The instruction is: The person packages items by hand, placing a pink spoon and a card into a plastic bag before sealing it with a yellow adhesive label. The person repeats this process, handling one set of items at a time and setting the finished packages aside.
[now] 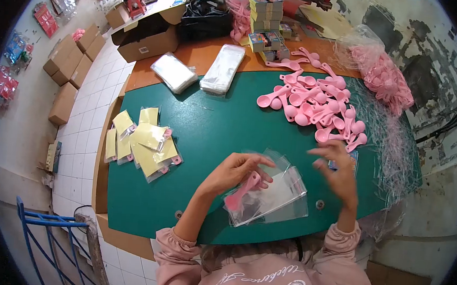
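My left hand [241, 170] is over a small stack of clear plastic bags [283, 199] near the table's front edge. Its fingers hold the upper part of one clear bag in which a pink measuring spoon [238, 196] lies. My right hand [339, 171] is raised to the right of the stack, slightly blurred, with thumb and fingers apart and nothing visible between them. Partly hidden behind it is a stack of colourful printed cards [350, 159]. A heap of loose pink measuring spoons [321, 104] lies beyond that hand.
Packed bags with yellow cards [152, 140] lie at the left of the green table [208, 125]. Two stacks of clear bags [223, 70] lie at the back, near banded card bundles [266, 18] and an open carton [151, 39]. Plastic strands [386, 159] cover the right edge.
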A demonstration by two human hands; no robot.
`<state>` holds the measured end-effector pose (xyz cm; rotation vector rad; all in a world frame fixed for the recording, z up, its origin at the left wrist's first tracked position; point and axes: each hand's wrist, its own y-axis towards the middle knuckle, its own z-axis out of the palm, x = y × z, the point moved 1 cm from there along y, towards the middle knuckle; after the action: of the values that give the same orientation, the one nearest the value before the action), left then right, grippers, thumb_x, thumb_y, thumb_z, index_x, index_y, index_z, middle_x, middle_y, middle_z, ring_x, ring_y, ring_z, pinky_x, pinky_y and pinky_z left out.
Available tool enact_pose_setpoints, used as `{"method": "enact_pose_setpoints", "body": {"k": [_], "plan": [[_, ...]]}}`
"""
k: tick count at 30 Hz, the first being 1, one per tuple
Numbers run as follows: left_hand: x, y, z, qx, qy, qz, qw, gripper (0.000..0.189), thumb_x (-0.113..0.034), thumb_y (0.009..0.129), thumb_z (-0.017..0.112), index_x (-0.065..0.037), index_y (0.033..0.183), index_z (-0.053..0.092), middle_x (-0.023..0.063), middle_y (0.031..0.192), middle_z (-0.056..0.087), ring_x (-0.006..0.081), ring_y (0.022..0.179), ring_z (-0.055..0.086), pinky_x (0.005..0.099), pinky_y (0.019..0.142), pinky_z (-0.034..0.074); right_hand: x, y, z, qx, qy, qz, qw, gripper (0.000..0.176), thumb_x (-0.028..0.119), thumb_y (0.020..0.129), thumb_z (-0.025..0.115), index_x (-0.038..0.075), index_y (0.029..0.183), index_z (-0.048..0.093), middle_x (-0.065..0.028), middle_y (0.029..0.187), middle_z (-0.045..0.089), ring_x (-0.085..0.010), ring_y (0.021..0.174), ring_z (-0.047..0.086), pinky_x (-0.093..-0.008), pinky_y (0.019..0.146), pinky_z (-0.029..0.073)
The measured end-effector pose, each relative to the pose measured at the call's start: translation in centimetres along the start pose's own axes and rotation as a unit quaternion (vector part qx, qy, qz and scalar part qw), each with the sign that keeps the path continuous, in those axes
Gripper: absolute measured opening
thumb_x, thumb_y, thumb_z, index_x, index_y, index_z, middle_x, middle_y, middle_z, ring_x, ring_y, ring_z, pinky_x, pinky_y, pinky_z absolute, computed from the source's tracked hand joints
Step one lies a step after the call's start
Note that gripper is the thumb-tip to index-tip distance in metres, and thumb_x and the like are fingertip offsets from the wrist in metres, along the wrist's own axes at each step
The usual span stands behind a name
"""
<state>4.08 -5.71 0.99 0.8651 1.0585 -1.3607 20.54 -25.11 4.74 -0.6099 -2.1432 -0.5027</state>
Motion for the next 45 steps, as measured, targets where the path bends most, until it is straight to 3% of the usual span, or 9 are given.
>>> {"method": "enact_pose_setpoints", "body": {"k": [3,10,16,22,24,27,33,43,45], "plan": [[-0.3,-0.3,-0.5,-0.062,-0.02,-0.052,0.996,0.04,-0.032,0.094,0.038,0.003,0.105,0.054,0.0129,0.085,0.063,0.0166,0.076,0.062,0.0279,0.067,0.053,-6.4,-1.9,-3.5,-0.237,-0.371,0.153,0.885,0.03,0.018,0.077,0.061,-0.001,0.1,0.059,-0.0165,0.093,0.054,-0.0295,0.084,0.056,-0.0361,0.074,0.044],[1.7,0.5,-1.1,-0.08,0.056,-0.046,0.994,0.036,-0.028,0.093,0.042,0.004,0.1,0.057,0.0121,0.087,0.063,0.014,0.082,0.061,0.0246,0.072,0.05,-9.9,-3.0,-5.1,-0.228,-0.292,0.171,0.913,0.028,0.013,0.078,0.058,-0.003,0.1,0.055,-0.0208,0.085,0.059,-0.0328,0.078,0.058,-0.0403,0.069,0.043],[0.2,-0.2,-0.5,-0.023,0.027,-0.023,0.999,0.041,-0.029,0.092,0.044,0.005,0.112,0.055,0.0137,0.099,0.062,0.0164,0.092,0.059,0.0252,0.075,0.047,-2.9,-3.2,-5.3,-0.233,-0.402,0.284,0.839,0.021,0.01,0.079,0.058,0.003,0.098,0.051,-0.0193,0.082,0.061,-0.0368,0.077,0.059,-0.0426,0.065,0.044],[-1.6,-0.8,0.4,0.026,0.062,-0.001,0.998,0.036,-0.024,0.093,0.044,0.004,0.114,0.054,0.0117,0.098,0.063,0.0134,0.087,0.059,0.0249,0.078,0.047,-0.6,-1.7,-5.8,-0.209,-0.359,0.075,0.907,0.013,0.008,0.08,0.057,0.003,0.091,0.052,-0.0137,0.081,0.061,-0.0286,0.068,0.061,-0.0373,0.055,0.046],[-2.1,-0.6,0.6,0.024,0.172,0.002,0.985,0.035,-0.024,0.093,0.044,0.002,0.115,0.054,0.0103,0.094,0.065,0.0118,0.083,0.06,0.0239,0.078,0.047,2.5,-1.0,-3.8,-0.179,-0.013,0.058,0.982,0.011,0.005,0.081,0.057,0.002,0.09,0.053,-0.0078,0.078,0.06,-0.014,0.06,0.06,-0.0263,0.043,0.044],[-3.0,-0.5,1.4,0.042,0.166,-0.024,0.985,0.037,-0.026,0.093,0.044,0.003,0.113,0.055,0.0112,0.096,0.064,0.0125,0.087,0.059,0.0243,0.074,0.047,4.1,-0.7,-0.8,-0.203,0.126,-0.046,0.97,0.01,0.001,0.08,0.058,0.001,0.09,0.055,-0.0046,0.076,0.059,-0.0054,0.058,0.055,-0.0187,0.037,0.041],[-1.6,-0.2,1.0,0.01,0.205,-0.026,0.978,0.038,-0.029,0.092,0.045,0.003,0.102,0.06,0.0094,0.086,0.066,0.0103,0.079,0.06,0.0264,0.071,0.047,5.2,-0.1,-0.2,-0.027,-0.03,-0.135,0.99,0.009,-0.002,0.077,0.058,0.001,0.086,0.058,-0.0084,0.076,0.06,-0.0149,0.062,0.059,-0.0271,0.051,0.047],[-1.7,0.2,0.8,0.048,0.186,-0.044,0.98,0.034,-0.024,0.093,0.043,0.004,0.101,0.061,0.005,0.082,0.066,0.0099,0.078,0.061,0.0248,0.071,0.049,5.7,-0.4,-0.3,-0.001,-0.078,-0.181,0.98,0.011,-0.002,0.076,0.059,0.003,0.086,0.059,-0.0094,0.076,0.06,-0.0216,0.063,0.06,-0.0287,0.056,0.046],[-0.8,0.4,0.7,0.016,0.067,0.025,0.997,0.033,-0.024,0.093,0.044,0.003,0.101,0.061,0.0041,0.081,0.066,0.0085,0.075,0.061,0.0243,0.069,0.049,5.5,-0.6,-0.1,-0.084,-0.049,-0.159,0.982,0.012,-0.003,0.076,0.059,0.002,0.086,0.058,-0.0092,0.076,0.06,-0.0199,0.063,0.06,-0.0276,0.055,0.046]]}}
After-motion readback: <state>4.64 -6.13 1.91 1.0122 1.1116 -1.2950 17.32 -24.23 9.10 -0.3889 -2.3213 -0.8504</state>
